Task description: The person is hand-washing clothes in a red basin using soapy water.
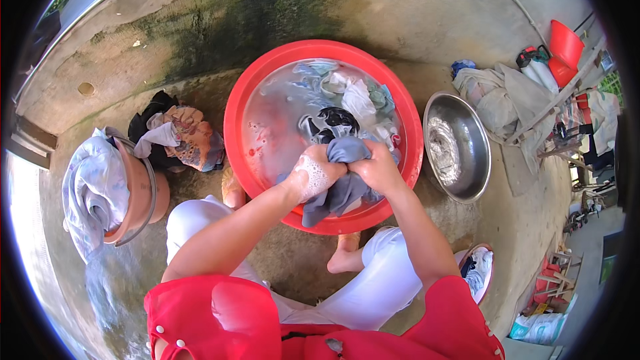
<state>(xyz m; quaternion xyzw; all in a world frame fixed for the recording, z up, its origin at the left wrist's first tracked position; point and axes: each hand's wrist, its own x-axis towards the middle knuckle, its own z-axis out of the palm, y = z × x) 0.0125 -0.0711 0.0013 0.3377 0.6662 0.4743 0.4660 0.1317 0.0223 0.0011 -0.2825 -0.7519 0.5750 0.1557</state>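
Observation:
Before me stands a round red plastic basin of cloudy, sudsy water. My left hand, with foam over its back, grips a grey-blue wet cloth above the basin's near side. My right hand holds the same cloth close beside it. The lower part of the cloth hangs over the near rim. Just beyond my hands a black garment lies in the water. White and pale blue clothes are heaped in the far right part of the basin.
To the right of the basin is a steel bowl. On the left, a pinkish-brown bucket holds pale patterned cloth, near a pile of dark and orange clothes. A stained wall rises behind. A container with clothes stands at lower right.

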